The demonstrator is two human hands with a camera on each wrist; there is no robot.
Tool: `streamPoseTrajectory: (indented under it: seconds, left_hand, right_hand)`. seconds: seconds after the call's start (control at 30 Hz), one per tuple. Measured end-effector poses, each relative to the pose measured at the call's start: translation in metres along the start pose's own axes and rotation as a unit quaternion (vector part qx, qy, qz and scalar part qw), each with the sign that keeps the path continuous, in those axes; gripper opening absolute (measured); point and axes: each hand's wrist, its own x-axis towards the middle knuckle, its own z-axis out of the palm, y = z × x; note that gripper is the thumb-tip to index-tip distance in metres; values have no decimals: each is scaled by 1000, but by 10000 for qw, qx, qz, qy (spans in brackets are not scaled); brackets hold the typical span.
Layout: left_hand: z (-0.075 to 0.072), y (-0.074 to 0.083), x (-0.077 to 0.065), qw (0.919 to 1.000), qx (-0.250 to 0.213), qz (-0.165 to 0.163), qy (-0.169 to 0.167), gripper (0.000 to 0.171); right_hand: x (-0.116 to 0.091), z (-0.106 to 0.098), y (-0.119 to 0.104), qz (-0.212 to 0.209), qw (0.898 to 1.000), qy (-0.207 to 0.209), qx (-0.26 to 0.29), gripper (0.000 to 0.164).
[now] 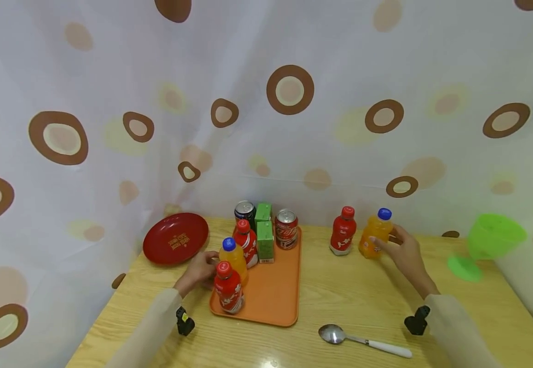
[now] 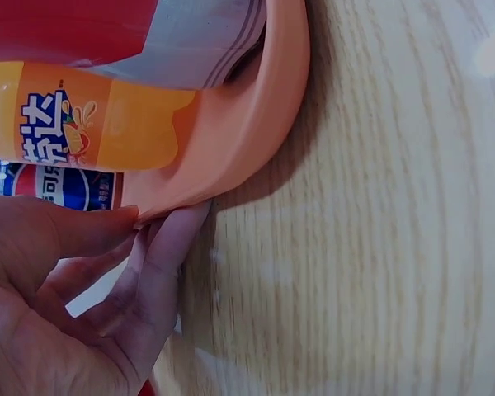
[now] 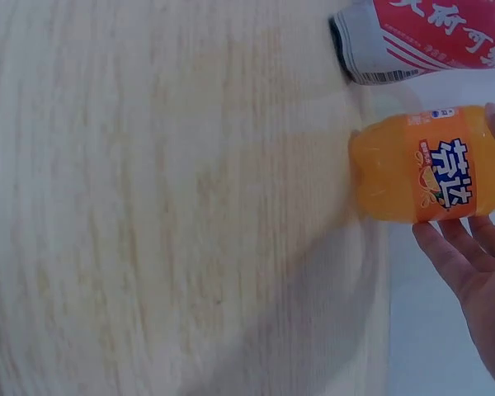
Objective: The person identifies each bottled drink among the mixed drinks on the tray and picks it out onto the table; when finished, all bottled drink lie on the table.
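With thumb above and fingers below, my left hand (image 2: 91, 280) pinches the rim of an orange tray (image 1: 273, 299). On that tray stand an orange soda bottle (image 1: 234, 258) with a blue cap, two red bottles (image 1: 228, 291), two green cartons (image 1: 265, 240), a red can (image 1: 286, 230) and a dark blue can (image 1: 244, 212). My right hand (image 1: 404, 251) grips a second orange soda bottle (image 3: 429, 169) between thumb and fingers, at the table's back right. Another red bottle (image 1: 342, 232) is upright just left of it, slightly apart.
A dark red plate (image 1: 176, 240) lies at the back left, beside the tray. A spoon (image 1: 363, 341) with a white handle rests near the front. On the right stands a green goblet-shaped cup (image 1: 491, 240). A patterned curtain (image 1: 266, 148) hangs behind the wooden table (image 1: 335, 291).
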Motion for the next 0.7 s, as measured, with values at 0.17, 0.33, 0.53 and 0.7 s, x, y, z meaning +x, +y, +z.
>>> streamPoseTrajectory:
  seconds: [0.17, 0.33, 0.53, 0.7]
  left_hand:
    - [4, -1, -1, 9999, -130, -56, 93, 30]
    - [6, 0, 0, 9992, 124, -56, 364, 29]
    - [6, 5, 1, 9985, -224, -414, 262, 37]
    - [0, 4, -4, 9973, -510, -526, 72, 37]
  right_hand:
    - [-4, 1, 2, 64, 9999, 57, -124, 69]
    - [-3, -1, -1, 110, 9999, 2, -123, 69]
    - [-2, -11, -6, 321, 9988, -219, -290, 83]
    - [-12, -13, -17, 735, 9957, -395, -393, 101]
